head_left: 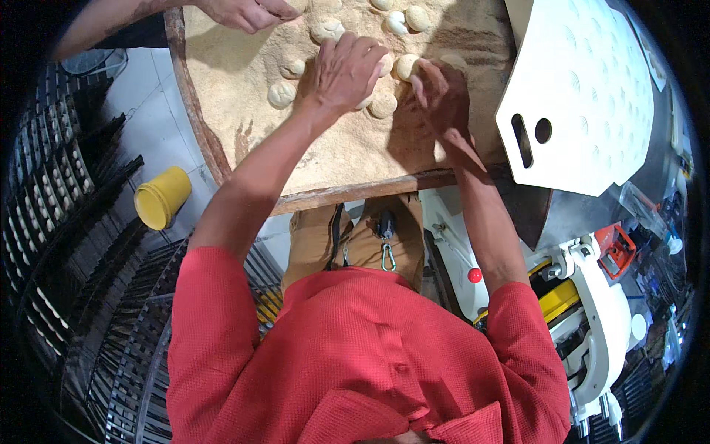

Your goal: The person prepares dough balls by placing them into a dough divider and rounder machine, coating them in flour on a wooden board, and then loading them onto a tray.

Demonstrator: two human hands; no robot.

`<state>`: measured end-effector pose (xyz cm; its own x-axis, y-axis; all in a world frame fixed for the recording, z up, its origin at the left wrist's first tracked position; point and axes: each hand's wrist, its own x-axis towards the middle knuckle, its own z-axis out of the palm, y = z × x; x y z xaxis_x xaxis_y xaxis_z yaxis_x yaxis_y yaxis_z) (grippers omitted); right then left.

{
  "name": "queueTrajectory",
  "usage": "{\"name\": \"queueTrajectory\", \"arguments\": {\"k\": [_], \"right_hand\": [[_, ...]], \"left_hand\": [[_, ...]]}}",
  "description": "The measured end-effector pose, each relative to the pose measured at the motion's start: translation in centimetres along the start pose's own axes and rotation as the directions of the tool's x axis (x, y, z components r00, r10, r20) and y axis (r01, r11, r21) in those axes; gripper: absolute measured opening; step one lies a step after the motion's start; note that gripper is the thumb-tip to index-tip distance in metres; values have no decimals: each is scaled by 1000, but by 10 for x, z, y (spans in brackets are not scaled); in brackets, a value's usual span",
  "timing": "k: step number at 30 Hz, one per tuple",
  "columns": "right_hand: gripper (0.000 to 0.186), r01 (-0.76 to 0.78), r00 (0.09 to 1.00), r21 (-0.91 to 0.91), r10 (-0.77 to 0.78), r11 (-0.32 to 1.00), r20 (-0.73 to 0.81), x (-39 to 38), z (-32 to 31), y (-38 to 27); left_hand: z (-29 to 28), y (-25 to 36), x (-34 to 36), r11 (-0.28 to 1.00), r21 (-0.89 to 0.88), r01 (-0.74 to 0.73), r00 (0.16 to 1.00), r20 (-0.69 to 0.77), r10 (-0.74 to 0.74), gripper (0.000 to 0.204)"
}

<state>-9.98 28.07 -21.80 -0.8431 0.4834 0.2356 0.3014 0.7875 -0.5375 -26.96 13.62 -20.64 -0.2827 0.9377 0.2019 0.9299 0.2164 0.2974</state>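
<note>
Left hand (344, 74), right hand (441, 95) at dough balls (383, 105), bare crumbs (325, 164) toward wooden rim (355, 194)

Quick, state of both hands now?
Left hand: fingers bent among dough balls; grip can't be told.
Right hand: part-curled at another ball; whether gripping can't be told.

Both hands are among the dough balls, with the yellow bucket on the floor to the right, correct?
No: the head view shows the yellow bucket on the floor to the left. The left hand and right hand are among the dough balls.
</note>
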Motion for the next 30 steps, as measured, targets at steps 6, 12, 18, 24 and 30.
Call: {"name": "queueTrajectory", "arguments": {"k": [6,12,18,24,30], "right_hand": [[47,45,955,118,-8,992,-295,59,20,16],[48,-8,996,145,21,989,-84,77,19,50],[31,-16,968,4,17,1000,-252,63,12,68],[34,-93,955,-122,53,988,-293,80,2,89],[33,-29,999,-111,23,993,-49,64,-9,107]], "left_hand": [[-15,46,-49,947,-188,259,965,12,-261,39],[-4,32,15,988,-94,124,987,-94,-133,43],[31,-9,84,963,237,-126,989,100,105,35],[33,-10,100,951,204,-232,969,135,208,32],[41,10,98,983,-11,-184,969,168,183,43]]}}
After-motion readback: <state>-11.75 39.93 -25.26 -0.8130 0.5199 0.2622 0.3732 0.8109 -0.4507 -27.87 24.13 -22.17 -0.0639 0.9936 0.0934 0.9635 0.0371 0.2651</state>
